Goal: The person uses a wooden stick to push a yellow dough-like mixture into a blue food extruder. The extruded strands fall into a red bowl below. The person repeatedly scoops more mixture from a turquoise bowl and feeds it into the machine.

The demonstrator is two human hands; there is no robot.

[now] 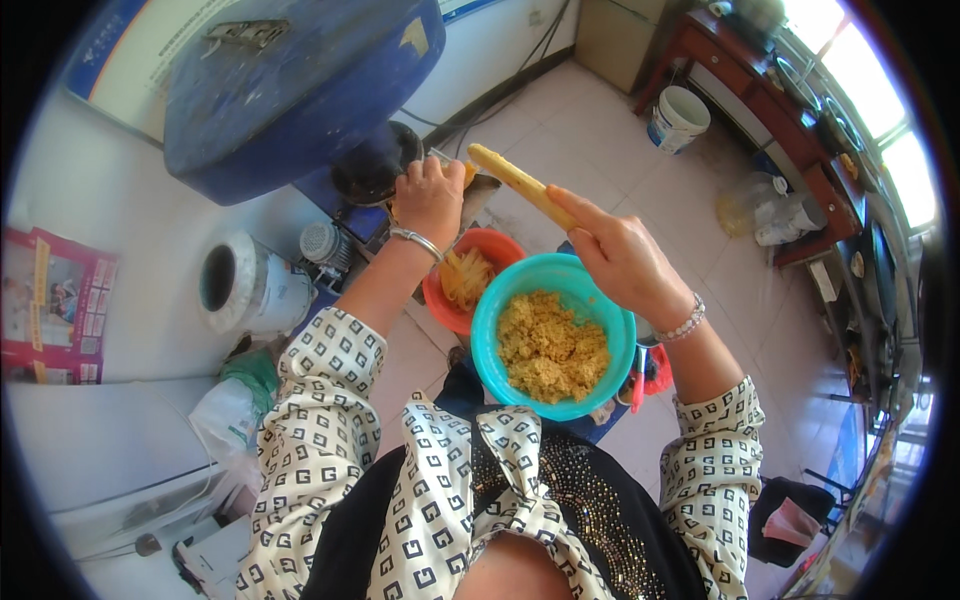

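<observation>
While the right hand (625,255) grips a slanting yellow rod (520,184), the left hand (430,203) curls near a blue machine (300,100), hold unclear, above pale floor tiles (585,120).

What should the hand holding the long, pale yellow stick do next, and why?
Perhaps the right hand should ease the long, pale yellow stick toward the left hand: its raised tip appears close to those fingers, near the big, rounded blue machine.
</observation>
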